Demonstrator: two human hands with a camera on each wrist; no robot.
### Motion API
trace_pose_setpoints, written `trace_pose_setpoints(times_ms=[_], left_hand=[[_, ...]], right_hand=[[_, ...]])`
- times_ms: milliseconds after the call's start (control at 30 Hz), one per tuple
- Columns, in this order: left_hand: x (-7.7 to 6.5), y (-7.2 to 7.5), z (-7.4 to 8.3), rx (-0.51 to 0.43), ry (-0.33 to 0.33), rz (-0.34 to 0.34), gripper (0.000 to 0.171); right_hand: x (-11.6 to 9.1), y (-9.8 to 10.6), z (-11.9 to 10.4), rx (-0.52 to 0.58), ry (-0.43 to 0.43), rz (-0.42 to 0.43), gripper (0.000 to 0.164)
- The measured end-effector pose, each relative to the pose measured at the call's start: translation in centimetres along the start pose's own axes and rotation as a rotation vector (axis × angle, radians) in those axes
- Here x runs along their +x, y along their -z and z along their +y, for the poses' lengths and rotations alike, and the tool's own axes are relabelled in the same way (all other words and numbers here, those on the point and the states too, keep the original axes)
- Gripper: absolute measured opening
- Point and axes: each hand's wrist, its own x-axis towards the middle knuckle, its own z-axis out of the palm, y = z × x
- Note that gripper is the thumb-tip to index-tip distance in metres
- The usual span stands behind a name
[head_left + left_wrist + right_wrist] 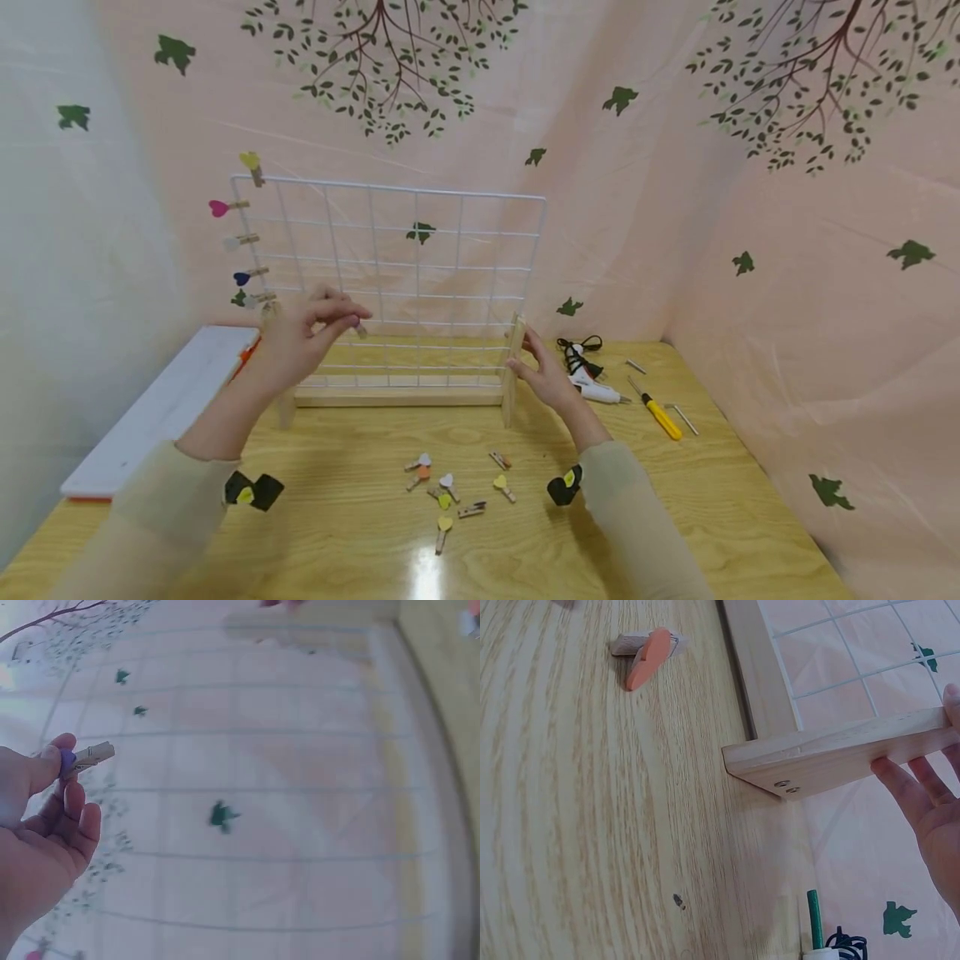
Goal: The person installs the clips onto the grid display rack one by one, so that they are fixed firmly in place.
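Observation:
My left hand (296,346) is raised in front of the white wire grid (480,194), left of its middle. Between thumb and fingertips it pinches a small wooden clothespin (94,755) with a purple decoration, its wooden end pointing away from the hand. My right hand (549,379) holds the right wooden upright (511,379) of the grid's stand, thumb on one side and fingers on the other. Several heart clothespins, among them a pink one (219,208) and a dark blue one (242,278), are clipped down the grid's left edge. A yellow one (250,162) sits at the top left corner.
Several loose clothespins, such as a yellow heart one (445,524), lie on the wooden table (360,533) before the stand. To the right are a glue gun (596,390), a yellow screwdriver (663,418) and a hex key (684,421). A white board (157,408) lies left.

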Motion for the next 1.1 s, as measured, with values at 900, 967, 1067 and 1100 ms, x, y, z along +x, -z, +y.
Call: trace_pose_setpoints(times_ms=[900,967,1067,1100], left_hand=[[12.1,10.4,2.0,0.334,0.202,0.434,0.026],[12.3,10.4,1.7,0.336,0.220,0.426,0.026],[12.3,10.2,1.4,0.352,0.235,0.414,0.026],[12.3,10.1,1.4,0.357,0.241,0.408,0.026]], right_hand=[[0.4,0.0,1.5,-0.004,0.011,0.018,0.064],[0.4,0.0,1.4,-0.002,0.013,0.017,0.065],[0.5,0.0,1.4,-0.002,0.020,0.015,0.065],[0.5,0.0,1.4,-0.002,0.020,0.013,0.066]])
